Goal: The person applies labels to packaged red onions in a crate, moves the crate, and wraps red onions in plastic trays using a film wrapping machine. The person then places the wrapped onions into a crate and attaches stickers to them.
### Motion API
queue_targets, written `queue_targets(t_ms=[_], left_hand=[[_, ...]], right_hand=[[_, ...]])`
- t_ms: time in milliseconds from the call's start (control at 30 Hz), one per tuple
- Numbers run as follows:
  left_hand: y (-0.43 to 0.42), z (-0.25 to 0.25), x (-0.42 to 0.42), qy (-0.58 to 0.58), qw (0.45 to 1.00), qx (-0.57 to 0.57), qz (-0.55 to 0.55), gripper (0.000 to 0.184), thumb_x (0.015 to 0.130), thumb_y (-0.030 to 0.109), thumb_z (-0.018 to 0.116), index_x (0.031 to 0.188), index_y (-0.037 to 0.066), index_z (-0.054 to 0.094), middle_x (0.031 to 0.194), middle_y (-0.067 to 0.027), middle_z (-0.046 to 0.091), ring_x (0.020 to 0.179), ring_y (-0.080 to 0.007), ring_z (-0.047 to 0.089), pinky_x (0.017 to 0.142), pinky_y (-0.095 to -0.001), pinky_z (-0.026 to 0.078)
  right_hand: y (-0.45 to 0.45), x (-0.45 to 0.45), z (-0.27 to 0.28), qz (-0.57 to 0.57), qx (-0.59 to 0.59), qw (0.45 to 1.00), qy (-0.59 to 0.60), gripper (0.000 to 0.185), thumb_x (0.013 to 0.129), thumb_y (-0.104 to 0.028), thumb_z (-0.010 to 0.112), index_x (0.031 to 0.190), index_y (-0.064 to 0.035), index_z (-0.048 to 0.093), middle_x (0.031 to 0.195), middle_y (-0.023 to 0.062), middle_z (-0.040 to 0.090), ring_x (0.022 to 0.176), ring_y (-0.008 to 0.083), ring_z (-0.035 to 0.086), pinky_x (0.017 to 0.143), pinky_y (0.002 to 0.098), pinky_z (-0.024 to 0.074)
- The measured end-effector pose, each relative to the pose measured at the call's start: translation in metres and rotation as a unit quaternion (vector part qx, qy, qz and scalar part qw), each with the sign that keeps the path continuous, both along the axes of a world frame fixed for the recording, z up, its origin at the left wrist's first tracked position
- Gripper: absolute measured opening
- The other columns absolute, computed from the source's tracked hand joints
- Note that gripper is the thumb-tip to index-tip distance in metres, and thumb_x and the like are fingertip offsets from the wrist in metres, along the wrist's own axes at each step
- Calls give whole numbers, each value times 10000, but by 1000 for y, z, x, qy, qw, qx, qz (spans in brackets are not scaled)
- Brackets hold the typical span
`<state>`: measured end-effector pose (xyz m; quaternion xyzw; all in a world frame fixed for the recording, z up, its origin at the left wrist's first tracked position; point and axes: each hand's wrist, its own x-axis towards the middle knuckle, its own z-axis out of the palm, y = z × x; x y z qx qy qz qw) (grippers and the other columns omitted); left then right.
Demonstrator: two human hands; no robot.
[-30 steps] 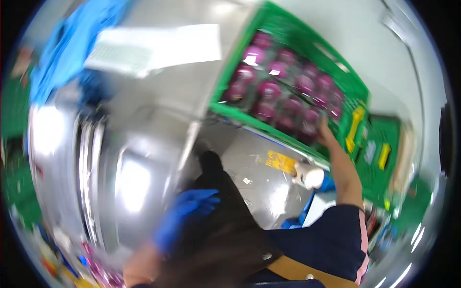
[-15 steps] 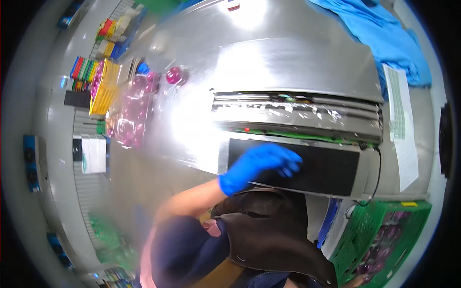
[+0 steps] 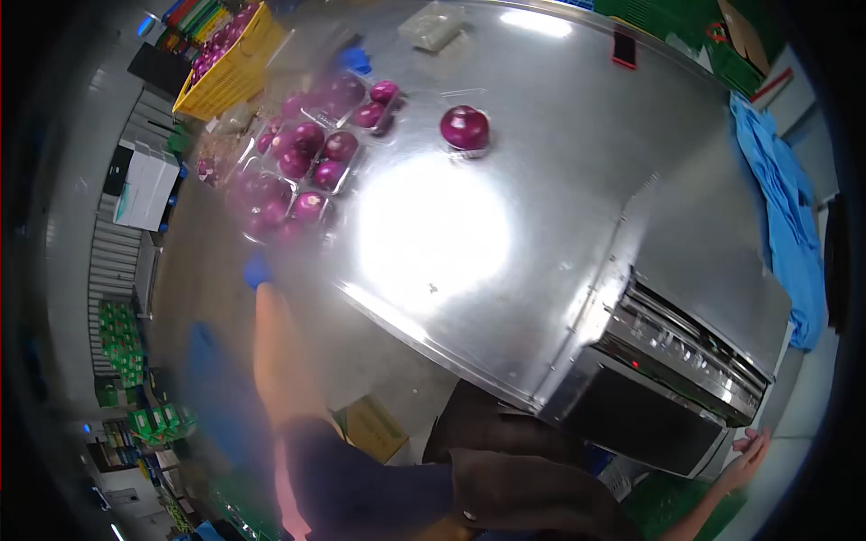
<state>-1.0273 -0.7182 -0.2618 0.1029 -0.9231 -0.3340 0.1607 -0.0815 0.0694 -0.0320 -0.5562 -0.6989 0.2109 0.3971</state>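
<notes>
My left hand, in a blue glove, reaches out at the left, just short of clear plastic trays of red onions. Its fingers are smeared and hidden, so their state does not show. At the lower right, my bare right hand is beside the end of a film-wrapping machine, fingers loosely apart and nothing visible in them. Alone on the steel table sits a large red onion, apparently in a clear tray.
A yellow crate of red onions stands at the far left. Toward the back lie a stack of clear trays and a phone. Blue cloth hangs along the right side. A cardboard box is on the floor.
The view has swung left. My left hand has moved from over the machine's black plate to beside the onion trays. My right hand has left the green crate and is beside the machine.
</notes>
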Motion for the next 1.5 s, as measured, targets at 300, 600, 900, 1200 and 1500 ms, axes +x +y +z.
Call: queue_targets(t_ms=[300,600,900,1200,1500], left_hand=[[51,39,-15,-199,974,-111,6,127,760,116,645,818,27,576,727,-84,545,595,-209,560,504,-328,493],[72,95,66,62,931,351,-77,125,791,104,513,849,10,570,881,-125,605,854,-286,654,700,-419,567],[347,303,276,-203,834,450,-245,365,865,213,505,1173,22,545,1075,-135,626,963,-280,649,730,-411,544],[649,252,430,-265,634,298,-662,154,839,128,555,947,18,551,952,-126,656,846,-235,661,688,-314,532],[755,241,512,-288,656,116,-688,159,777,114,638,890,3,629,761,-69,634,620,-137,578,558,-282,463]], right_hand=[[-16,-190,41,154,-76,984,-43,265,996,-187,452,1149,-13,580,793,36,579,602,58,471,566,203,391],[-48,-270,43,266,-33,962,-52,191,964,-100,487,1057,10,612,726,57,597,551,83,523,514,212,427],[-148,-419,69,451,-323,830,56,394,906,-156,586,1261,-8,501,1231,174,551,969,214,636,787,323,535],[-32,-283,59,194,-285,923,170,416,823,-47,530,1238,-33,544,681,79,619,524,95,578,432,231,446],[67,-180,15,180,-314,925,120,420,845,-93,566,1231,67,530,922,166,658,547,129,603,441,248,455]])
